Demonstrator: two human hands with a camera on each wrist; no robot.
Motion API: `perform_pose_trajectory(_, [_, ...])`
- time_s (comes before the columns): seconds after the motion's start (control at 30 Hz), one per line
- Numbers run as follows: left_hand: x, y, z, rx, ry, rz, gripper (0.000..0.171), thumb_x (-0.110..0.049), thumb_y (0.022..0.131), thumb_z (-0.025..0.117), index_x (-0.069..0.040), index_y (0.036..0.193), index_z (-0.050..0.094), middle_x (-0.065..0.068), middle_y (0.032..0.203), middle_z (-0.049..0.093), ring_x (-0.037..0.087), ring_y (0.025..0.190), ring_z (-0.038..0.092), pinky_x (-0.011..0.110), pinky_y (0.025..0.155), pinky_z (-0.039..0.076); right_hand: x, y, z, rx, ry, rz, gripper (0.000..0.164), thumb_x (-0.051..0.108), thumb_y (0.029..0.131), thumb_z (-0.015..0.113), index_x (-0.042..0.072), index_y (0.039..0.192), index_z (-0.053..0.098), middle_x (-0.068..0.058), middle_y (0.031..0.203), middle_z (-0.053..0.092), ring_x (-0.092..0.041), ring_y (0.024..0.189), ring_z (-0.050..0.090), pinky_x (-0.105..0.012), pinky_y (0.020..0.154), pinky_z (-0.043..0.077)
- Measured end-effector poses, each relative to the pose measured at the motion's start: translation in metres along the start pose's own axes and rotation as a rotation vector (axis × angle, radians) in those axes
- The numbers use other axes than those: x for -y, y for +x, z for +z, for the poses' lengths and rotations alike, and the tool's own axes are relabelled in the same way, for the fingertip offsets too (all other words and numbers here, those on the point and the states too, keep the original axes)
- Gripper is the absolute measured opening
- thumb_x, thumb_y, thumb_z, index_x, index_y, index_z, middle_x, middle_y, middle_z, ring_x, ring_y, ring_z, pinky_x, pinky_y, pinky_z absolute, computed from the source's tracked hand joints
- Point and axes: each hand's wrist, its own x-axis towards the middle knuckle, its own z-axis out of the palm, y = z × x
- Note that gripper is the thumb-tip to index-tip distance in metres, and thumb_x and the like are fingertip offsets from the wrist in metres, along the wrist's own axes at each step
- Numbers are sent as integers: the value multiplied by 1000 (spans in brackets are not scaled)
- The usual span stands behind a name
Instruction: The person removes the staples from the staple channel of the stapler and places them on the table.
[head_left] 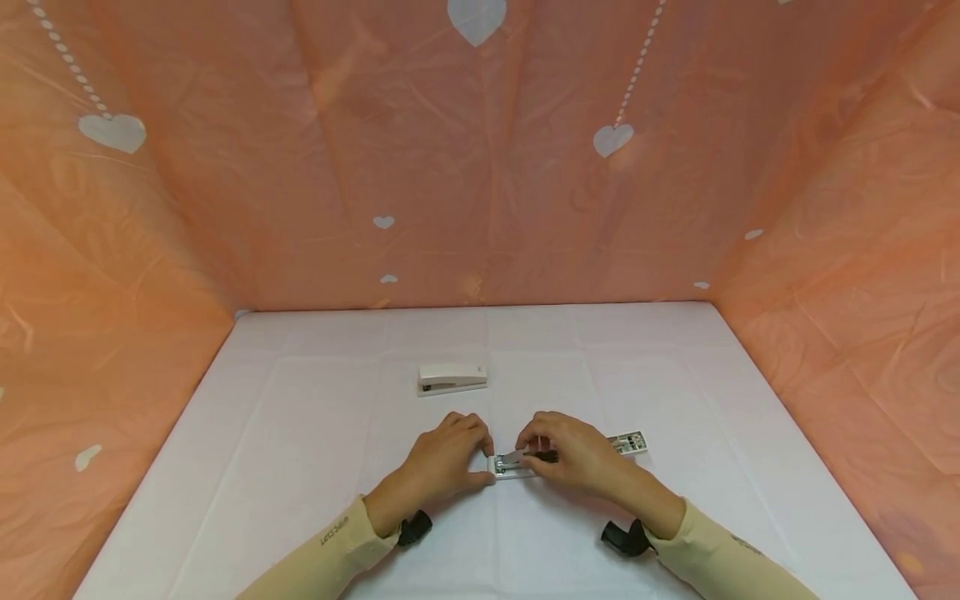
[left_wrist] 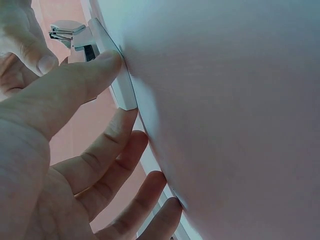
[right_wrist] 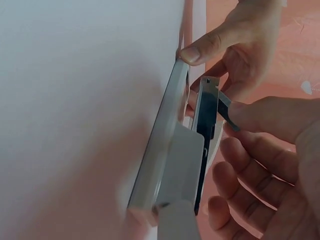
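Note:
A white stapler [head_left: 517,472] lies opened out on the white cloth, its top arm [head_left: 632,442] swung over to the right. My left hand [head_left: 448,454] holds the left end of the base, thumb on the near side and fingertips at the end and far side. Over the stapler, my right hand [head_left: 570,450] pinches a small grey metal strip [right_wrist: 226,111] between thumb and index finger. The strip stands up from the dark metal magazine [right_wrist: 206,110]; whether it is attached there cannot be told. The other right fingers are loosely curled.
Behind the hands, a second, closed white stapler [head_left: 452,378] rests on the table. The table is covered by a creased white cloth [head_left: 337,392]. Orange sheets with pale hearts [head_left: 480,167] stand along the back and both sides.

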Motion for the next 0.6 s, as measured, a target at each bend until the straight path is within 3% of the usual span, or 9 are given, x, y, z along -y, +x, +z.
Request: perform_pose_trajectory(0.6, [1,1,1,-4,-8,-2,30,-38,85,93,-22,98,70,-7,120,66,22,123,59,45,80,59,-7,-20,-7,-72,103,-3,15,10,96,82,17,107,75,12,91,63,-8,81,60,-27,71,54])
